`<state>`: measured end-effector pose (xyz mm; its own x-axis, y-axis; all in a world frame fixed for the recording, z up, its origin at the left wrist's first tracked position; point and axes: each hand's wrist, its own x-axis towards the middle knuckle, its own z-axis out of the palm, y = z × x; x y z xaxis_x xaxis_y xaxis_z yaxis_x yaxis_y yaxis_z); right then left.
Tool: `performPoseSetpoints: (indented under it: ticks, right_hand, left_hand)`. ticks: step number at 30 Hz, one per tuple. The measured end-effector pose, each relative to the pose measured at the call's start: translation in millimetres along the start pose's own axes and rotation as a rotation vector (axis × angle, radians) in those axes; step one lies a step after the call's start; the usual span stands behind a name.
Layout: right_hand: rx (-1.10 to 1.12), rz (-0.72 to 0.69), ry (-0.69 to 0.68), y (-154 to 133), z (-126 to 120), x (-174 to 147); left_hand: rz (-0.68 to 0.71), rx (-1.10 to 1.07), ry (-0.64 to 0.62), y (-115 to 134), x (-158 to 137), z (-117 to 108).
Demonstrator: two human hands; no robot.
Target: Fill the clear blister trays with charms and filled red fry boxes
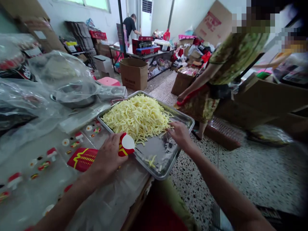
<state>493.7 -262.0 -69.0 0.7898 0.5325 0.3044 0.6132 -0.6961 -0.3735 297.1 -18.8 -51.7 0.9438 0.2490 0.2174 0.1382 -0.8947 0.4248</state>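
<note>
2 bare forearms reach forward from the lower corners. The left hand (109, 153) grips a red-and-white carton (127, 143) by the tray's (166, 154) near-left rim; the right hand (180, 134), arm extended, meets the heap of fries (138, 115) inside the tray, fingers bent, whether pinching any I cannot tell.

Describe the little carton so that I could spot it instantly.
Find the metal tray heaped with pale yellow strips. At its near left edge, the left hand holds the red-and-yellow carton. Unlike the flat red packet lying farther left, it shows a rounded white patch.
</note>
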Motion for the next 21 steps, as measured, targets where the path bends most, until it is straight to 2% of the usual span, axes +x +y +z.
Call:
performPoseSetpoints:
  ticks: [2, 5, 10, 13, 16, 18, 21]
  right_hand:
    - [-0.104, -0.073, -0.121, 32.9, -4.2, 12.1]
    - [-0.064, -0.238, -0.301, 57.0, -10.5, 12.9]
    - [0.074, -0.117, -0.159, 63.0, -21.2, 0.3]
    - [0.149, -0.212, -0.276, 54.3, -10.9, 1.0]
    - [0.174, -0.334, -0.420, 55.4, 4.0, 16.7]
    - [0.134, -0.309, -0.413, 66.1, 7.3, 33.5]
    - [0.071, -0.192, -0.313, 78.4, 1.1, 51.5]
  left_hand:
    - [-0.020, -0.086, -0.022, 7.1, 1.6, 2.7]
    - [-0.040, -0.166, -0.016, 20.6, 0.5, 8.2]
    - [-0.123, -0.177, -0.092, 25.3, 2.4, 18.1]
    - [-0.159, -0.153, -0.123, 23.2, 7.2, 20.3]
    - [-0.188, -0.138, -0.112, 26.0, 11.3, 19.5]
    - [-0.166, -0.140, -0.124, 28.8, 12.7, 20.1]
    - [-0.122, -0.149, -0.152, 31.2, 14.9, 24.7]
